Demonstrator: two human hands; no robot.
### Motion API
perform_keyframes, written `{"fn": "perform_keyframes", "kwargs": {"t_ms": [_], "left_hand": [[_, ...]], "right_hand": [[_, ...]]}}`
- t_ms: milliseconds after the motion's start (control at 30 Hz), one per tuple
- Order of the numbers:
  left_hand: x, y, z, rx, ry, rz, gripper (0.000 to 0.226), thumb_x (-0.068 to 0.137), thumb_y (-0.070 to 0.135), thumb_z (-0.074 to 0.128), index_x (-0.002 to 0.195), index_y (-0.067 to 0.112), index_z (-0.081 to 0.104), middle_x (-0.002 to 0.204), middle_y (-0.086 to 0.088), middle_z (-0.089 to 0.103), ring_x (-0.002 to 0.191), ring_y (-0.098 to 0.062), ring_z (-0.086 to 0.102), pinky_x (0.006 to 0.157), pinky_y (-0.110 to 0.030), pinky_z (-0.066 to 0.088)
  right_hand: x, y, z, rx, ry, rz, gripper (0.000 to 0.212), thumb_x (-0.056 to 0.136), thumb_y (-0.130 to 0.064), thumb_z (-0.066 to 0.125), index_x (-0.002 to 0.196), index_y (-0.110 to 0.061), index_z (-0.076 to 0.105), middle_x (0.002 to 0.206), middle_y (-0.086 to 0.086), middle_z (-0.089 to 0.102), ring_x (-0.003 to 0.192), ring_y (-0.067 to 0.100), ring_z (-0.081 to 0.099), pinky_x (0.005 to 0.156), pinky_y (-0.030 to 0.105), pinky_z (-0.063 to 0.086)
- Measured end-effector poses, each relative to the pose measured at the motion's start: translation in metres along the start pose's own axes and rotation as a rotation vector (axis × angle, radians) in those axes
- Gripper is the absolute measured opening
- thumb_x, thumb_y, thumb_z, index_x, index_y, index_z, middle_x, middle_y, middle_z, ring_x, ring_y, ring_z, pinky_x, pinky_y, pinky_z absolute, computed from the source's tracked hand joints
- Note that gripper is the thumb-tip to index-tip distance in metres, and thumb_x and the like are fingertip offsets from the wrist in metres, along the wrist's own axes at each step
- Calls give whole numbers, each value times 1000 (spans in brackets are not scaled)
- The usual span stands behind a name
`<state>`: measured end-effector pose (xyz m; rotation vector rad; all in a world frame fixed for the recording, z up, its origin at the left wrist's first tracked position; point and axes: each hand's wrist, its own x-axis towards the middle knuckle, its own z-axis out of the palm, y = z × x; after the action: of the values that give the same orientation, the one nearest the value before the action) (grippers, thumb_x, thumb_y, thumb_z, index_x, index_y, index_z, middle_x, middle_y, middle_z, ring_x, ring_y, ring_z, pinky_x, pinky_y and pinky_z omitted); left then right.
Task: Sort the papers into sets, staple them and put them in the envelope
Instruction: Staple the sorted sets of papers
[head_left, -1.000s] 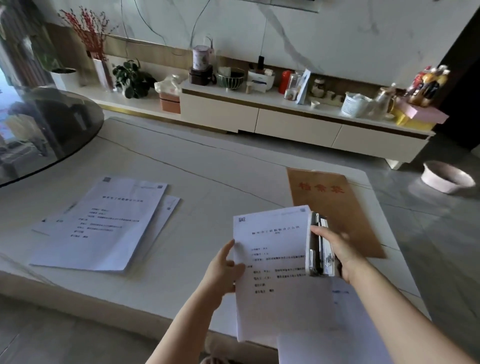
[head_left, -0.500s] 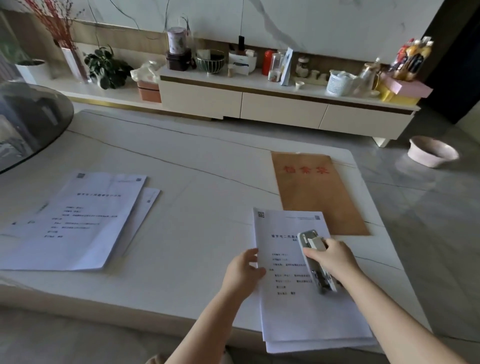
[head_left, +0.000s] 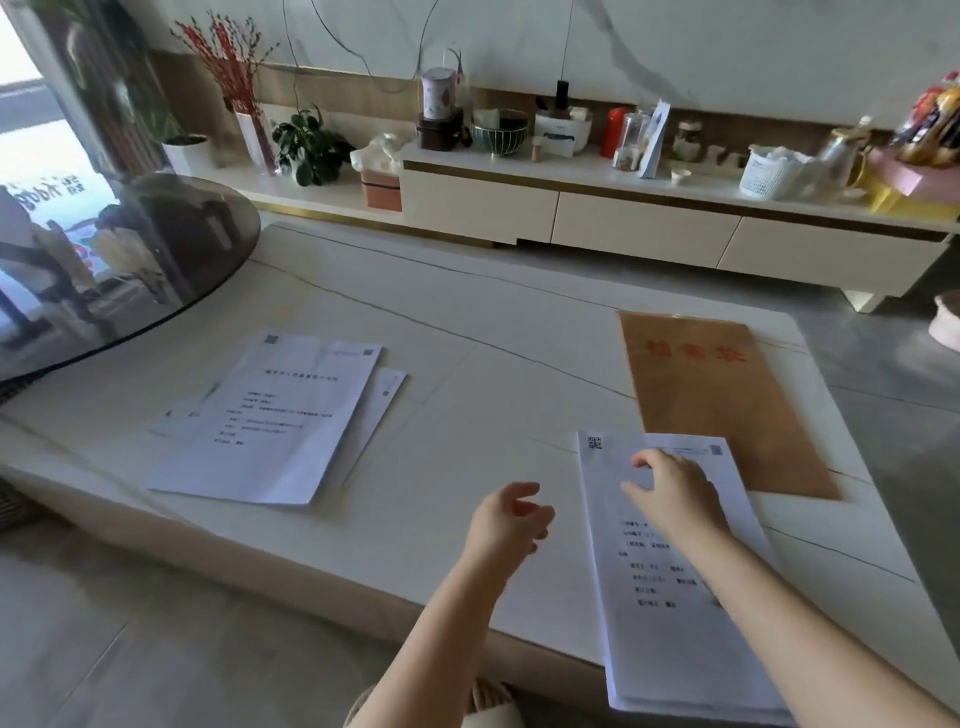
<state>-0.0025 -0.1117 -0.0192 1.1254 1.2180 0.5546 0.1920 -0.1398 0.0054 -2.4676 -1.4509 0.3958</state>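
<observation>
On the left of the white marble-look table (head_left: 519, 322), a loose stack of printed sheets (head_left: 270, 421) is seen lying flat, with further sheets fanned out beneath it. Toward the middle, the left hand (head_left: 506, 522) is held just above the tabletop with fingers loosely curled and nothing in it. To its right, a second paper set (head_left: 670, 623) is laid with its near end overhanging the table edge; the right hand (head_left: 670, 491) is spread over its upper part, fingers relaxed, and whether they press the paper cannot be told. Farther right, a brown kraft envelope (head_left: 727, 405) with red characters lies flat, its near corner tucked under that set. No stapler can be made out. The sheets are judged light, limp and prone to sliding apart, so they are best pinched at an edge or corner with the whole set squared. The envelope is judged stiffer and best lifted by its open end.
</observation>
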Motion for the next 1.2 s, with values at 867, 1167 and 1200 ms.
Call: {"fn": "perform_keyframes", "kwargs": {"t_ms": [867, 1167, 1200], "left_hand": [[33, -41, -308, 994, 567, -98, 50, 95, 47, 42, 143, 40, 31, 158, 3, 17, 147, -23, 3, 119, -43, 4], [34, -54, -320, 958, 649, -33, 53, 86, 63, 47, 137, 51, 35, 151, 15, 27, 142, -16, 13, 113, -35, 12], [34, -56, -320, 959, 651, -32, 54, 86, 64, 47, 138, 52, 34, 151, 15, 25, 142, -16, 13, 113, -35, 12]], "right_hand": [[25, -310, 160, 1007, -564, 253, 18, 89, 1, 55, 103, -8, 49, 97, 15, 56, 84, 22, 54, 65, 38, 51], [41, -323, 158, 829, -559, 210, 12, 83, -10, 69, 85, -5, 58, 72, 4, 53, 61, 13, 45, 52, 25, 37], [41, -325, 158, 817, -555, 181, 11, 83, -9, 69, 85, -5, 59, 73, 5, 53, 64, 14, 46, 55, 26, 38]]}}
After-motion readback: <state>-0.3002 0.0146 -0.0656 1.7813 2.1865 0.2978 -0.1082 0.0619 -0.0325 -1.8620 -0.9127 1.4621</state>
